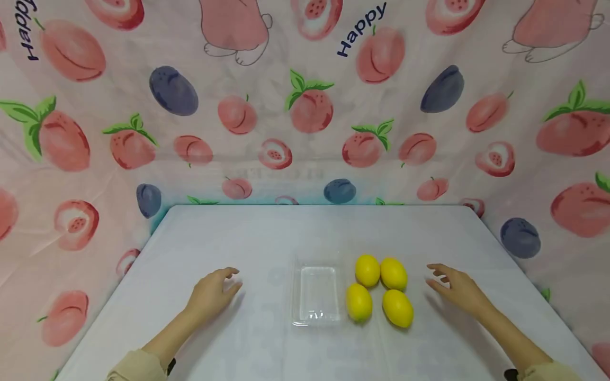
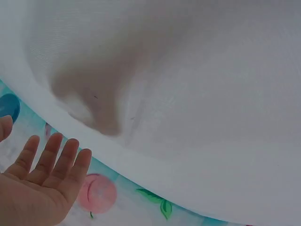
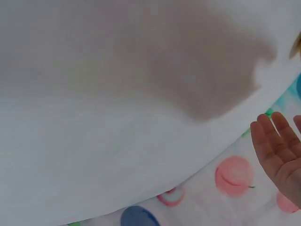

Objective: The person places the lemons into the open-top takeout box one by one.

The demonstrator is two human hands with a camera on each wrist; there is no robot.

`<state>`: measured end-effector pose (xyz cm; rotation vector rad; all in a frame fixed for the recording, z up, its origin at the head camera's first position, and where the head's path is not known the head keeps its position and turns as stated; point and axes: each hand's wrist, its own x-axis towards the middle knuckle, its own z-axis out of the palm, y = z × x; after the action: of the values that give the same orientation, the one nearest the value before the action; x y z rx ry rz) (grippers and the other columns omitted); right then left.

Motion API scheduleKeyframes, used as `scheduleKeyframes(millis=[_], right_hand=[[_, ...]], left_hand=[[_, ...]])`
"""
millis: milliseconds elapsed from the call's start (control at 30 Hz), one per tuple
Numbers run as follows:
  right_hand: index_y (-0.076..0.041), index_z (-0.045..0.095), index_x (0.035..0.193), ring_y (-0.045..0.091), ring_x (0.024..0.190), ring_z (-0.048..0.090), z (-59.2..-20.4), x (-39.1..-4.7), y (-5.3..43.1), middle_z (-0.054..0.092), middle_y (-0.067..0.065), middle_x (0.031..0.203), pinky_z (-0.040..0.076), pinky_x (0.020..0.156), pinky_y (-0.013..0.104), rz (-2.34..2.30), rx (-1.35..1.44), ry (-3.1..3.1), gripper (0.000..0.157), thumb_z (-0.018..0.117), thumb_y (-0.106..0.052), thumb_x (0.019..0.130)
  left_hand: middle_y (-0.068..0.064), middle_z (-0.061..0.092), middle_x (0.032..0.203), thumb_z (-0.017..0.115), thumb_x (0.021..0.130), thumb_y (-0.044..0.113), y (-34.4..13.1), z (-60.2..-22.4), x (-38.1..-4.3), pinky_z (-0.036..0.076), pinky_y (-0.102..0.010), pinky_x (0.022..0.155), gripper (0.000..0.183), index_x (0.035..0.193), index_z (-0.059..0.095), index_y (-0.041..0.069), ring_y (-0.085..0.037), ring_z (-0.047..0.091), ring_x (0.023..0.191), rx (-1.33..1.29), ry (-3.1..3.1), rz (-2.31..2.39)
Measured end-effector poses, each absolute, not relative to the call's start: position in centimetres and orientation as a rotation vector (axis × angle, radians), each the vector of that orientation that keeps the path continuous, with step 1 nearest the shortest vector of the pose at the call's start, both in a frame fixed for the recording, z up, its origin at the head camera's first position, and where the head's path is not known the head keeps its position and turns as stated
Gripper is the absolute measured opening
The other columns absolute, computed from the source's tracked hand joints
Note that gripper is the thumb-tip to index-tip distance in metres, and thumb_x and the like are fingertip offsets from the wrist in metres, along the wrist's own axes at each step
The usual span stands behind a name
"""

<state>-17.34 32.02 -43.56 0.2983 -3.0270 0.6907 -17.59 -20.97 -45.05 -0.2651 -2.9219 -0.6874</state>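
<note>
In the head view a clear plastic box lies on the white table, with several yellow lemons grouped just to its right. My left hand hovers over the table left of the box, fingers loosely bent and holding nothing. On the other side, my right hand hangs in the air right of the lemons, also with nothing in it. The left wrist view shows the left palm with fingers relaxed. Part of the right hand appears at the edge of the right wrist view, its fingers extended.
The white tabletop ends at a back edge against a cloth backdrop printed with peaches and blue fruit. Beige sleeves cover both forearms. Each hand casts a shadow on the table.
</note>
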Motion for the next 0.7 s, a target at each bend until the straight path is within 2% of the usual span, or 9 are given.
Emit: scheduleKeyframes(millis=[233,467,700], right_hand=[[0.007,0.055,0.119,0.036,0.086,0.065,-43.0,-17.3,30.1,0.064,0.027,0.105,0.055,0.077,0.049,0.915,0.213,-3.007,0.04,0.061,-0.021,0.091],[0.009,0.05,0.123,0.028,0.086,0.063,-42.2,-16.9,28.9,0.059,0.029,0.11,0.058,0.065,0.033,1.212,0.09,-3.062,0.043,0.058,-0.021,0.093],[0.009,0.048,0.125,0.021,0.085,0.06,-42.1,-16.3,27.7,0.058,0.025,0.11,0.057,0.065,0.031,1.384,0.009,-3.057,0.047,0.058,-0.024,0.094]], left_hand=[[-0.012,0.069,0.098,0.065,0.088,0.018,-20.2,-44.4,-17.6,0.054,-0.045,0.08,0.028,0.111,0.065,0.003,-0.031,0.066,0.091,-0.174,-2.886,-1.038],[-0.011,0.07,0.092,0.065,0.087,0.013,-18.3,-44.5,-17.5,0.055,-0.035,0.07,0.022,0.106,0.066,0.001,-0.023,0.066,0.08,-0.123,-2.857,-1.333],[-0.017,0.069,0.09,0.061,0.089,0.013,-16.6,-44.3,-17.2,0.051,-0.025,0.057,0.029,0.111,0.061,-0.007,-0.02,0.063,0.071,-0.232,-2.847,-1.617]])
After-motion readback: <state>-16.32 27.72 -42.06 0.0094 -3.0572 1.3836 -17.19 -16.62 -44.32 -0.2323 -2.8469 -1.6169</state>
